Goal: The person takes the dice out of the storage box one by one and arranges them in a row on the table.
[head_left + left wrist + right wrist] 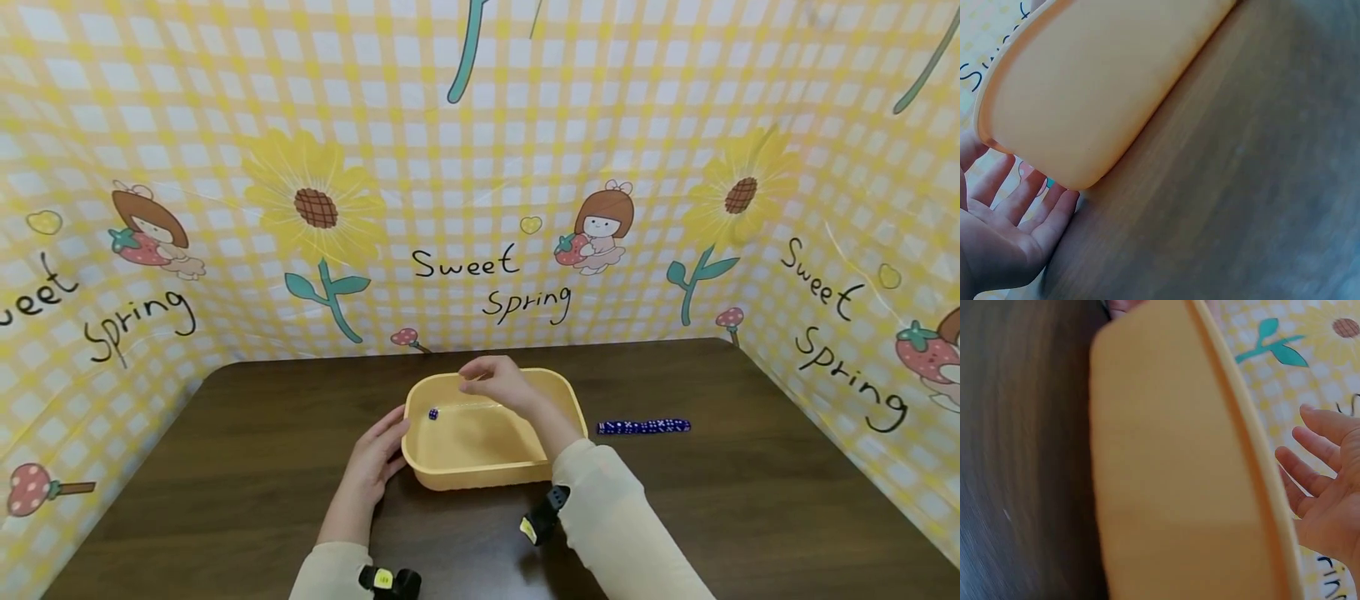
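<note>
A yellow plastic tub [480,477] stands on the dark table, seen from outside in both wrist views. Inside it, near the left end, lies one dark blue die [432,413]. My left hand [378,457] touches the tub's left end, its fingers fairly straight against the wall below the rim in the left wrist view. Over the tub's far side hovers my right hand [504,383]. In the right wrist view its fingers [1316,478] are spread and loosely bent, with nothing seen between them.
Right of the tub, a straight row of dark blue dice [643,427] lies on the wooden table [247,467]. A yellow checked cloth [465,183] with printed flowers and lettering encloses the back and sides. Each wrist carries a small black camera [543,517].
</note>
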### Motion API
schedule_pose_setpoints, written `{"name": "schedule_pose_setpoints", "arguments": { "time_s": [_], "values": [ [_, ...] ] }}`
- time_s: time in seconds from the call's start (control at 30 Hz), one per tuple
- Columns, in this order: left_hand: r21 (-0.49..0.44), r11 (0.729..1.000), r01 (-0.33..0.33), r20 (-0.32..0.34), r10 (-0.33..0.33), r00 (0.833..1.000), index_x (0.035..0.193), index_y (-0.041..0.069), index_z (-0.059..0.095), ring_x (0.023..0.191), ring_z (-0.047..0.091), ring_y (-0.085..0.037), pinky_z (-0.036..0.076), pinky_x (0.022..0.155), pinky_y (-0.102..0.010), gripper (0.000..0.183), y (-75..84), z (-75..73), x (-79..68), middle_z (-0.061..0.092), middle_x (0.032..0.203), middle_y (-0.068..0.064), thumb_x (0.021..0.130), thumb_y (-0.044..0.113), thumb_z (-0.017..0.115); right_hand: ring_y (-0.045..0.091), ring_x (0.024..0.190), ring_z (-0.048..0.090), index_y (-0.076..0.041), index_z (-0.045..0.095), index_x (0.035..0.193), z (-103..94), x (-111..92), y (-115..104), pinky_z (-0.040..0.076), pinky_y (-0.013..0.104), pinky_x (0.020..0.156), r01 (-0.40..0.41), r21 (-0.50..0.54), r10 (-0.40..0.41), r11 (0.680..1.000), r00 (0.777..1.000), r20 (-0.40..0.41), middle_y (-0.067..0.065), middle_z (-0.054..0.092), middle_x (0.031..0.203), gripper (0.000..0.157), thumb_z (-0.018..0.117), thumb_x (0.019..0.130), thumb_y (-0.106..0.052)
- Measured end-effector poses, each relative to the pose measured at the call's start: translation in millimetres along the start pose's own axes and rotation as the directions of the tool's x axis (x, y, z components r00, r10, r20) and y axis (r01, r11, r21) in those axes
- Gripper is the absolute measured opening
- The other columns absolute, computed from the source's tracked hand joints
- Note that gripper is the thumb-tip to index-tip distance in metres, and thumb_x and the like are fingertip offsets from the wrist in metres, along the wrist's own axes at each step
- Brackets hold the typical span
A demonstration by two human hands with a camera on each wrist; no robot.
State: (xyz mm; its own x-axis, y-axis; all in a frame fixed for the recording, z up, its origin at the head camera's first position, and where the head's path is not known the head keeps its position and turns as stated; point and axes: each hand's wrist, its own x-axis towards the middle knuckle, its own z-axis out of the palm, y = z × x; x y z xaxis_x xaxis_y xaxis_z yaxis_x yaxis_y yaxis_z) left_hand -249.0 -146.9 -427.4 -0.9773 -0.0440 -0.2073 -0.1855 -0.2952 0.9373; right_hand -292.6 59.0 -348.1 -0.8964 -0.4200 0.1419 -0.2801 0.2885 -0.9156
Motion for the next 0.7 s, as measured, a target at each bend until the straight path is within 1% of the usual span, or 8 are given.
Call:
{"name": "schedule_pose_setpoints", "arguments": {
  "time_s": [0.07,0.1,0.23,0.27,0.33,0.47,0.57,0.7],
  "values": [
    [-0.002,1.000,0.000,-0.001,0.000,1.000,0.129,0.007,0.040,0.104,0.048,-0.021,0.041,0.076,-0.034,0.050,0.2,-0.2,-0.1,0.047,0.122,-0.009,0.083,0.016,0.057,0.019,0.078,0.055,0.008,0.058,0.101,7.5,3.4,2.8,0.044,0.029,0.069,-0.013,0.002,0.013,1.000,1.000,0.015,0.020,0.058,0.095,0.025,0.061,0.079,-0.004],
    [-0.003,1.000,-0.001,-0.004,0.001,1.000,0.129,0.007,0.041,0.103,0.049,-0.022,0.041,0.076,-0.034,0.050,-0.1,-0.2,0.2,0.048,0.122,-0.010,0.082,0.016,0.058,0.017,0.077,0.055,0.008,0.058,0.101,11.0,6.0,6.5,0.044,0.028,0.068,-0.021,-0.009,0.021,1.000,1.000,0.019,0.018,0.059,0.093,0.025,0.061,0.079,-0.005],
    [0.001,1.000,-0.002,-0.004,0.002,1.000,0.128,0.007,0.041,0.105,0.048,-0.023,0.041,0.076,-0.034,0.050,-2.0,-0.8,1.7,0.046,0.124,-0.012,0.082,0.017,0.058,0.015,0.078,0.054,0.005,0.060,0.100,23.8,20.2,29.3,0.044,0.027,0.068,-0.061,-0.047,0.061,0.997,0.998,0.017,0.007,0.061,0.088,0.027,0.063,0.078,-0.010],
    [0.003,1.000,-0.003,-0.002,0.003,1.000,0.128,0.007,0.041,0.105,0.047,-0.023,0.041,0.076,-0.034,0.050,-2.5,-1.0,1.9,0.045,0.125,-0.012,0.082,0.017,0.058,0.015,0.079,0.054,0.004,0.060,0.100,26.5,21.3,31.3,0.044,0.026,0.068,-0.073,-0.065,0.074,0.995,0.997,0.010,0.006,0.062,0.087,0.027,0.064,0.078,-0.010],
    [0.002,1.000,0.000,-0.006,0.000,1.000,0.128,0.007,0.042,0.106,0.046,-0.024,0.041,0.076,-0.035,0.048,-3.0,-1.2,2.1,0.043,0.126,-0.013,0.083,0.016,0.057,0.016,0.081,0.054,0.004,0.061,0.100,31.6,23.0,35.0,0.043,0.026,0.070,-0.090,-0.079,0.091,0.993,0.996,-0.001,0.006,0.062,0.087,0.027,0.064,0.077,-0.010],
    [-0.001,1.000,0.000,-0.012,0.000,1.000,0.128,0.007,0.042,0.106,0.047,-0.024,0.041,0.076,-0.035,0.047,-3.1,-1.3,2.0,0.043,0.125,-0.013,0.083,0.015,0.057,0.016,0.080,0.055,0.004,0.063,0.094,40.7,25.8,40.6,0.042,0.024,0.070,-0.084,-0.136,0.081,0.987,0.996,-0.027,0.008,0.063,0.086,0.024,0.067,0.074,-0.009],
    [-0.001,1.000,-0.002,-0.008,0.002,1.000,0.128,0.007,0.042,0.106,0.047,-0.025,0.041,0.077,-0.035,0.048,-2.5,-1.0,1.6,0.044,0.125,-0.013,0.083,0.016,0.057,0.017,0.079,0.055,0.004,0.064,0.091,46.1,27.1,41.8,0.042,0.023,0.069,-0.081,-0.198,0.077,0.977,0.997,-0.029,0.009,0.063,0.085,0.023,0.068,0.072,-0.009],
    [-0.001,1.000,-0.006,-0.005,0.006,1.000,0.128,0.007,0.042,0.107,0.046,-0.024,0.040,0.077,-0.035,0.048,-1.2,-0.7,0.7,0.044,0.125,-0.013,0.083,0.017,0.056,0.018,0.080,0.055,0.003,0.064,0.090,51.4,29.6,40.4,0.042,0.024,0.069,-0.114,-0.258,0.113,0.959,0.993,-0.019,0.007,0.062,0.085,0.024,0.069,0.071,-0.010]
  ]
}}
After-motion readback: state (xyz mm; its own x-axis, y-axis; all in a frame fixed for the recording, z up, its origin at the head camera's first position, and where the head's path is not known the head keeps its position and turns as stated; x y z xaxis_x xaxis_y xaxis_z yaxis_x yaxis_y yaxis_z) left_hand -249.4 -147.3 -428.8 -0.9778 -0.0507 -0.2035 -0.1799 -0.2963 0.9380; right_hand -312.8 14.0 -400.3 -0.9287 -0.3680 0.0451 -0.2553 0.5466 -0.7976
